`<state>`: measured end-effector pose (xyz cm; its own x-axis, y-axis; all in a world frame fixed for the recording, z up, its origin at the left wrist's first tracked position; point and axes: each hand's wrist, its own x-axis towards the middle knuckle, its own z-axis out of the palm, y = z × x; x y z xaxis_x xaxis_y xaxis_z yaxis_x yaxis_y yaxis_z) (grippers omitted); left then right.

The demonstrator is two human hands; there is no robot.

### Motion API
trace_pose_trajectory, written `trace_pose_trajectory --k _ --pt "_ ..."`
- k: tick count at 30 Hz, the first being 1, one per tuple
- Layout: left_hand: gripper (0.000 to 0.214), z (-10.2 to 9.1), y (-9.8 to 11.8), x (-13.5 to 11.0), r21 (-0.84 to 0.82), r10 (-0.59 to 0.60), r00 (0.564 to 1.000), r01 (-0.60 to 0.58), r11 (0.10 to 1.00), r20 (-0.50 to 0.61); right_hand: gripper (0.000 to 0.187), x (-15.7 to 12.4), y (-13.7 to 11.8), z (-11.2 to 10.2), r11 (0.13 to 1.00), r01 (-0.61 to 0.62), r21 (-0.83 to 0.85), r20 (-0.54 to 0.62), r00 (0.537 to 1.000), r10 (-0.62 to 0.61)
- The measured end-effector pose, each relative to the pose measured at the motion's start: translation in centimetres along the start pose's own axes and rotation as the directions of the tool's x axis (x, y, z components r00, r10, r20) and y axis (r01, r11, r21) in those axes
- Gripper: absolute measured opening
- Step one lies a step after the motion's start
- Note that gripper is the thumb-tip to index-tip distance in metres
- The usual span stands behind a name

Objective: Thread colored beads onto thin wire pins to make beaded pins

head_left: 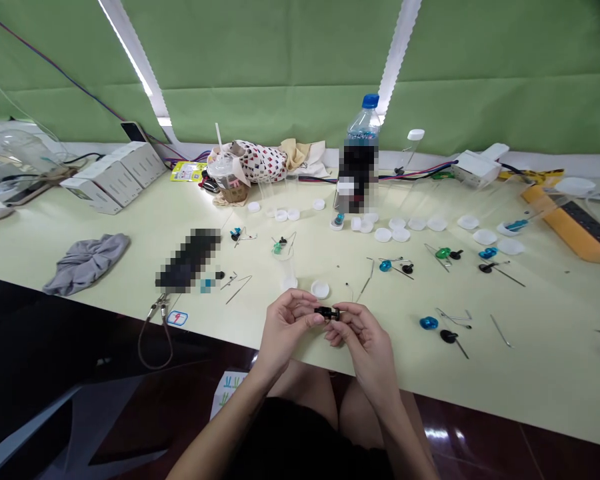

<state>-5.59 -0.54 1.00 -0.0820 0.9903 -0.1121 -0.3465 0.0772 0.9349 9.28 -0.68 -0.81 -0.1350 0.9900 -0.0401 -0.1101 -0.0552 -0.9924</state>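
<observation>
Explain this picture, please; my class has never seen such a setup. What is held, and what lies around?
There is no machine here: a person is working bare-handed. This single view comes from a camera worn on their head, looking forward and down. The left hand and right hand together hold a small black part. On the pale cream table lie thin bent metal rods, shiny blue rounded pieces and round white plastic caps. Behind stands a clear plastic bottle with a blue cap.
</observation>
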Motion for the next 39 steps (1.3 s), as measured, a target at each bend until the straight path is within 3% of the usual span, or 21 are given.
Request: trace_pose_trajectory --k 5,11,19,39 --pt "0.025 0.04 0.06 -0.04 -0.017 -0.009 1.0 0.008 1.0 -0.018 0.032 -0.17 0.03 -0.03 0.999 0.038 0.006 -0.022 0.999 -0.038" --pt "0.025 0.15 -0.03 0.01 -0.025 0.011 1.0 -0.012 1.0 -0.029 0.022 -0.1 0.0 -0.01 0.999 0.038 0.013 -0.016 0.999 -0.038" --pt "0.026 0.04 -0.2 0.1 -0.059 0.012 0.999 -0.014 0.998 -0.037 0.024 -0.04 -0.17 0.07 0.999 -0.029 0.041 -0.009 1.0 0.03" --pt "0.024 0.33 -0.01 0.04 -0.064 0.018 0.996 -0.023 0.998 -0.082 0.028 0.03 -0.28 0.23 0.996 -0.067 0.06 -0.012 0.998 0.068"
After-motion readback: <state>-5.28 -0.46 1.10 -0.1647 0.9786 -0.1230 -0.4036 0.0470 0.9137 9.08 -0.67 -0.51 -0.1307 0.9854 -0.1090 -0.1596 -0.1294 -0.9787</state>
